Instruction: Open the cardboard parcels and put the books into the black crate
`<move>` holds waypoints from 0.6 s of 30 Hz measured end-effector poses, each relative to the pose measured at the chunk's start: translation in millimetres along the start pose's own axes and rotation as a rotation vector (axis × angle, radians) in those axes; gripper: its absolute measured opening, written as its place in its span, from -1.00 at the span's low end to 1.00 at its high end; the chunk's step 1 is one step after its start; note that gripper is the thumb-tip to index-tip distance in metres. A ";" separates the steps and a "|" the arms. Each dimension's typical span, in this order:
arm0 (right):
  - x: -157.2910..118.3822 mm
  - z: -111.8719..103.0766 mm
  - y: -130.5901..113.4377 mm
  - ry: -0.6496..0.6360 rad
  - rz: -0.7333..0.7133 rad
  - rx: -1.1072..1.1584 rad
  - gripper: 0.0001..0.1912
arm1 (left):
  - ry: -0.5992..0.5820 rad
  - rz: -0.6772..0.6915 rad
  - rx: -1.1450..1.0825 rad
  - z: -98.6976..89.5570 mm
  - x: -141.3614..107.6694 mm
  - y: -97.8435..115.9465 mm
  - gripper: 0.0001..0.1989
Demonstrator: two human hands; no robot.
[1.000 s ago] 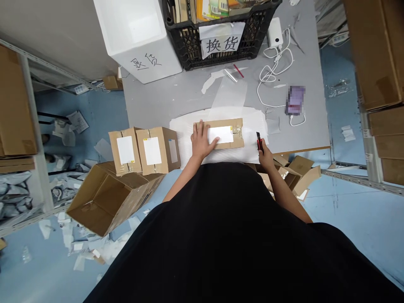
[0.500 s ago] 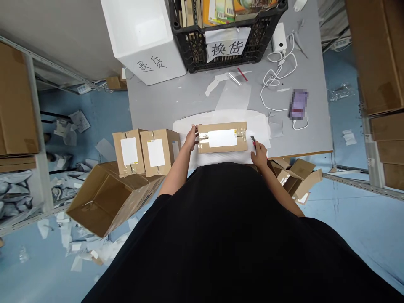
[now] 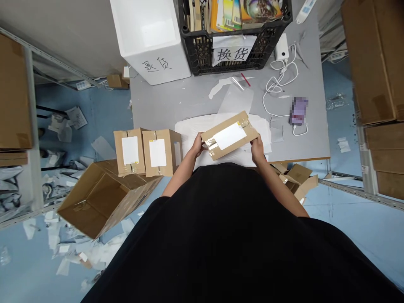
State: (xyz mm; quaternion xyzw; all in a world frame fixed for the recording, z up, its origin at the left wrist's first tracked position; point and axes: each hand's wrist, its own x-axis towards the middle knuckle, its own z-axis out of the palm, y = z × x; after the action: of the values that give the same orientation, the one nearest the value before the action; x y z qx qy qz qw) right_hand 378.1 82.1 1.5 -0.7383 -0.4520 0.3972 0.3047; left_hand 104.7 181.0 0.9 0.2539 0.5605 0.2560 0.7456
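A taped cardboard box (image 3: 217, 147) with a white label is tilted over the white sheet (image 3: 189, 126), its right end higher in the picture. My left hand (image 3: 198, 145) is closed on its left end, thumb along the edge. At the lower right corner, my right hand (image 3: 257, 149) grips the other end; its fingers are partly hidden. The utility knife seen in that hand earlier cannot be made out now. Left of my left arm stand two more labelled cardboard boxes, one at the far left (image 3: 122, 166) and one beside it (image 3: 170, 155).
At the back of the grey table (image 3: 151, 103) are a white bin (image 3: 135, 63) and a black crate (image 3: 202, 63) of books. A cable runs to a phone (image 3: 299, 110) at the right. Open cartons sit low at left (image 3: 97, 202) and right (image 3: 299, 174).
The box has turned so that its right end points up and away. My right hand has moved from beside the box, where it held a utility knife, onto the box's right end.
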 end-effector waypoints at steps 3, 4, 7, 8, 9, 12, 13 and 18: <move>44.0 3.0 -18.1 0.179 0.017 0.125 -0.49 | -0.030 0.020 -0.044 3.4 -22.6 -3.3 -0.75; 58.3 5.2 -24.5 0.191 0.018 0.173 -0.50 | -0.030 0.022 -0.044 6.0 -30.4 -5.1 -0.73; 93.9 13.0 -42.2 0.145 0.007 0.278 -0.55 | 0.010 0.019 -0.047 14.5 -51.3 -13.8 -0.68; 102.5 15.7 -46.6 0.117 0.004 0.297 -0.57 | 0.020 0.016 -0.071 16.7 -57.1 -17.4 -0.66; 109.3 18.3 -50.0 0.086 0.001 0.309 -0.58 | 0.020 0.008 -0.105 18.2 -62.2 -20.9 -0.65; 119.6 25.3 -52.8 -0.005 0.021 0.311 -0.59 | -0.007 -0.044 -0.211 19.6 -73.3 -29.0 -0.62; 120.1 27.2 -51.6 -0.029 0.042 0.311 -0.58 | -0.009 -0.068 -0.225 19.7 -75.5 -30.9 -0.62; 110.4 29.6 -38.9 -0.102 0.212 0.367 -0.56 | 0.044 -0.116 -0.173 22.8 -76.1 -37.9 -0.65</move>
State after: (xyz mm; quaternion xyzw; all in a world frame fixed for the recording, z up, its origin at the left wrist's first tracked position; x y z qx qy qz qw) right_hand 366.5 201.0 -16.1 -0.6928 -0.3067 0.5396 0.3673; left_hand 112.1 100.2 35.0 0.1500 0.5664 0.2652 0.7657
